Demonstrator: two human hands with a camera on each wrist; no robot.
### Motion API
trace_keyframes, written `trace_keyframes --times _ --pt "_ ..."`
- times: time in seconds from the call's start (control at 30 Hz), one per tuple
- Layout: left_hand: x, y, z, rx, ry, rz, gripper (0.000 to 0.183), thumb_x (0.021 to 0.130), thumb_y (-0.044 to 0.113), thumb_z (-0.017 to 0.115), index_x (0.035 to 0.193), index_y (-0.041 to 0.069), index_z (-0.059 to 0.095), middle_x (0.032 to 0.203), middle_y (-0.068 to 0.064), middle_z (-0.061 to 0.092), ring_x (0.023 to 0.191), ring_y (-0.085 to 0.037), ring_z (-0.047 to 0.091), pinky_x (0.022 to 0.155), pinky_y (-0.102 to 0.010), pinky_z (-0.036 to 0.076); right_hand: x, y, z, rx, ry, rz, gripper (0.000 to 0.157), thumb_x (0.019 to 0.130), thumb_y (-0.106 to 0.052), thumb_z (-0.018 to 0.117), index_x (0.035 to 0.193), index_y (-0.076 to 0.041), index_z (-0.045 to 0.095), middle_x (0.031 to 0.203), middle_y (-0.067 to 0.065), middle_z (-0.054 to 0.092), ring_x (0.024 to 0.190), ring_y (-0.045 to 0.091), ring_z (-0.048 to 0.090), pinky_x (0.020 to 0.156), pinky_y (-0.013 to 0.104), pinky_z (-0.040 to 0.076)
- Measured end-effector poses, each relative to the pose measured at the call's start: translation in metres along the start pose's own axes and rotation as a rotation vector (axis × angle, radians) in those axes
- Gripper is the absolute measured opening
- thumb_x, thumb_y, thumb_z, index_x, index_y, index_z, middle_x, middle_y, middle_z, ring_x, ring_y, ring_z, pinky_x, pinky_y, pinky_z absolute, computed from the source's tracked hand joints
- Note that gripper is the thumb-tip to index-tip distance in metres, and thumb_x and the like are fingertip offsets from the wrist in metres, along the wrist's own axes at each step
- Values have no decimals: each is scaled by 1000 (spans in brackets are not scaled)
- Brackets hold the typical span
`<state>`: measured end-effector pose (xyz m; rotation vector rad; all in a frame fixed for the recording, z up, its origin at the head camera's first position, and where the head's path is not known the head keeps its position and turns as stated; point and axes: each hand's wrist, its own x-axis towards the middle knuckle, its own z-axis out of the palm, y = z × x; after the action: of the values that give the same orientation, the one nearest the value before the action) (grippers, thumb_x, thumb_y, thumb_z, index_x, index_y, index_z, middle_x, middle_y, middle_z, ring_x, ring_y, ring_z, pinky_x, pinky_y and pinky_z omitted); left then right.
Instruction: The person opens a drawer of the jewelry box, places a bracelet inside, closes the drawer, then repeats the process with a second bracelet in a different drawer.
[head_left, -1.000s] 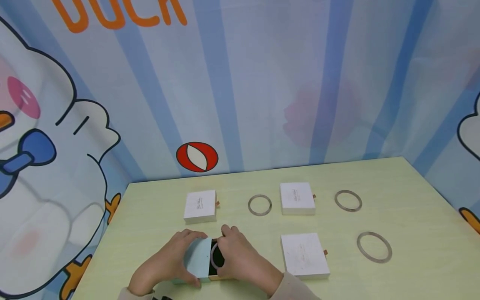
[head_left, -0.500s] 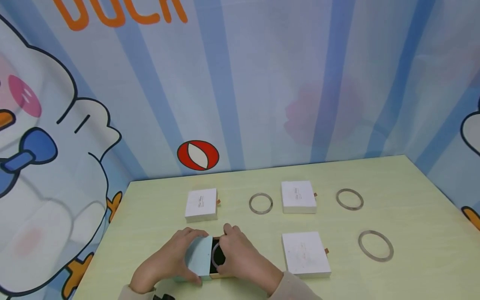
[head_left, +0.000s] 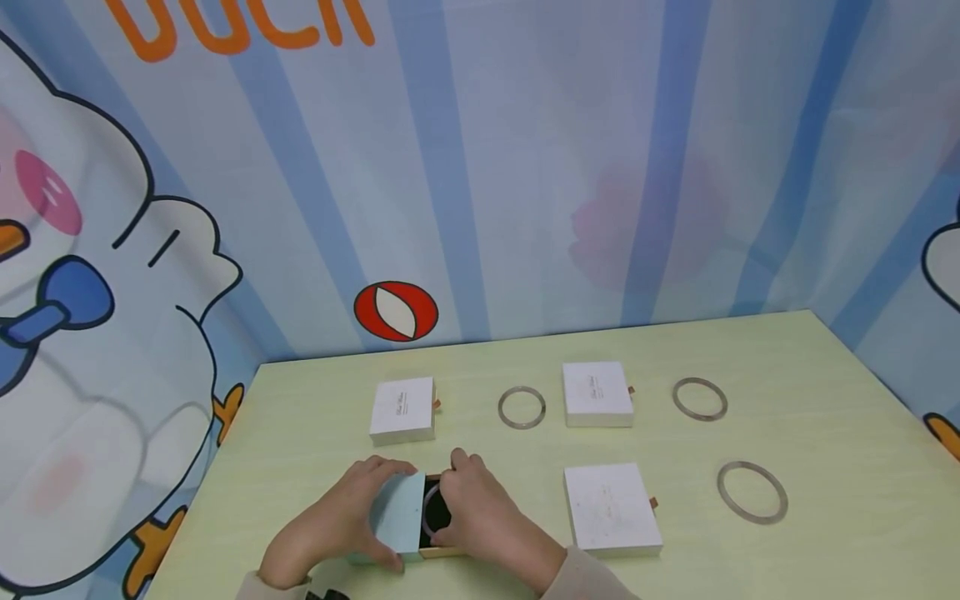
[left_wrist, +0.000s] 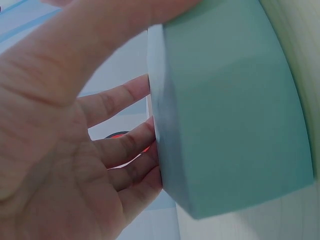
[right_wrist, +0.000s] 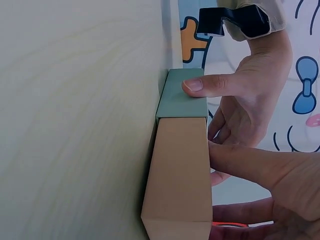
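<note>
A light green drawer box (head_left: 396, 515) lies at the table's near side, its tan drawer (right_wrist: 182, 175) slid out to the right. In the dark interior sits a pale bangle (head_left: 427, 508), partly covered by my right hand. My left hand (head_left: 341, 512) grips the green sleeve, thumb on the near side (right_wrist: 195, 85) and fingers along the upper face and far edge. My right hand (head_left: 480, 508) reaches into the drawer with curled fingers and holds the bangle; the fingertips are hidden in the head view.
White boxes with orange tabs stand around: one at the back left (head_left: 402, 411), one at the back middle (head_left: 597, 394), one nearer on the right (head_left: 611, 508). Loose bangles lie between and beyond them (head_left: 521, 427), with others to the right (head_left: 699, 417), (head_left: 752, 521). A printed curtain hangs behind.
Both hands stay at the green box, almost in the same place. My right hand's fingers shift very slightly over the drawer. The other boxes and bangles keep their places.
</note>
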<state>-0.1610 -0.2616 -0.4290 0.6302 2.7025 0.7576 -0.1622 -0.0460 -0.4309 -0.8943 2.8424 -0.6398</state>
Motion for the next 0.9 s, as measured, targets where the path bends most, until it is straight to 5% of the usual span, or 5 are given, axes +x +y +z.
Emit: trace_keyframes --times 0.23,0.9 --pt "0 1 -1 7 2 4 99 52 39 100 135 10 53 126 -6 53 112 -28 46 92 -54 44 0 -1 -5 -17 13 13 48 70 -33 93 95 0 70 92 5 51 80 16 49 67 23 50" --pt "-1 0 0 25 17 34 99 52 37 100 135 10 53 124 -5 53 111 -27 47 91 -51 46 -5 8 -12 54 181 24 15 88 -9 75 95 4 70 88 8 56 79 18 56 67 24 52"
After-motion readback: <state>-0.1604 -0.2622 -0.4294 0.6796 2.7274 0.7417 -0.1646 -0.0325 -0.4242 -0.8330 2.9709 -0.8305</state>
